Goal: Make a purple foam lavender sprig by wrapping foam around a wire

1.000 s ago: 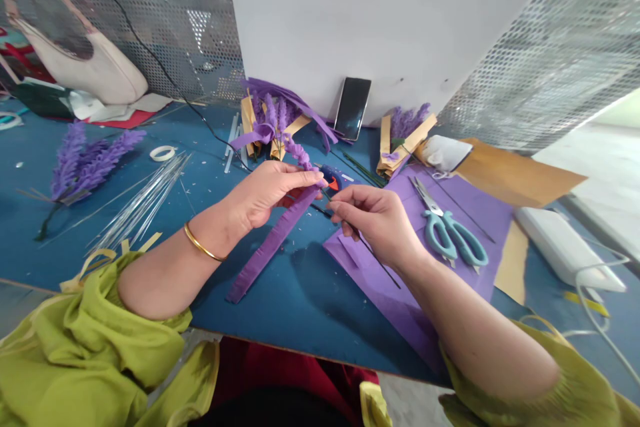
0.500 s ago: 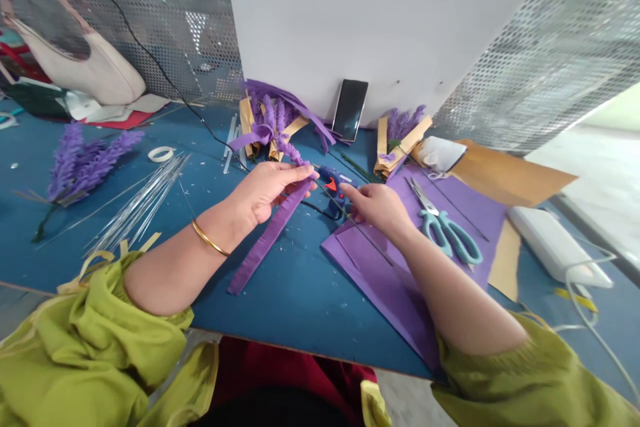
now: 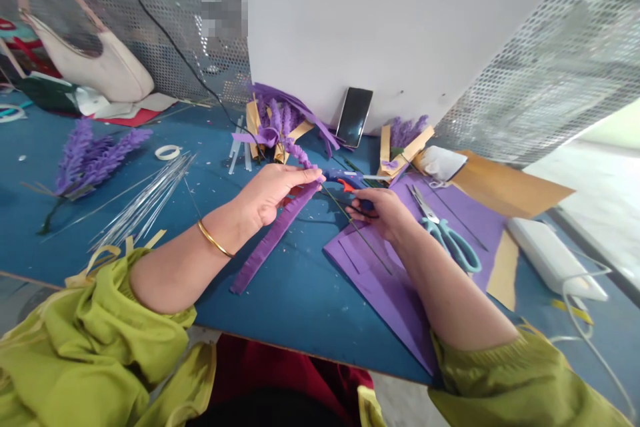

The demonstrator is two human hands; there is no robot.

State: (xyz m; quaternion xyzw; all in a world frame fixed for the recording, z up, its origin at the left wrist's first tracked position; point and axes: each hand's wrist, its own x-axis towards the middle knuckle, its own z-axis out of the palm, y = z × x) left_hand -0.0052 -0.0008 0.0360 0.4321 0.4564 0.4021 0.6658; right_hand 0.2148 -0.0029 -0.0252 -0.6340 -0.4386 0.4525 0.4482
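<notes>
My left hand [image 3: 280, 188] pinches a lavender flower stem [image 3: 299, 155] where a long purple paper strip [image 3: 273, 240] meets it. The strip hangs down toward the table's front edge. A thin green wire [image 3: 361, 232] runs from that pinch down to the right, under my right hand. My right hand [image 3: 383, 208] is closed round the handle of a blue hot glue gun [image 3: 353, 180] with an orange trigger. The gun's nozzle end points left, close to the left fingertips; whether it touches the strip I cannot tell.
Teal-handled scissors [image 3: 445, 230] lie on purple paper [image 3: 380, 287] at the right. Silver wires [image 3: 145, 197], a tape roll [image 3: 167, 152] and lavender flowers [image 3: 95, 157] lie at the left. A phone [image 3: 355, 117] leans on the white board. A white power bank [image 3: 557, 259] with a cable sits far right.
My right hand has taken hold of the glue gun, lifting it off the table and turning it toward the left hand. My left hand keeps its pinch on the flower stem and strip.
</notes>
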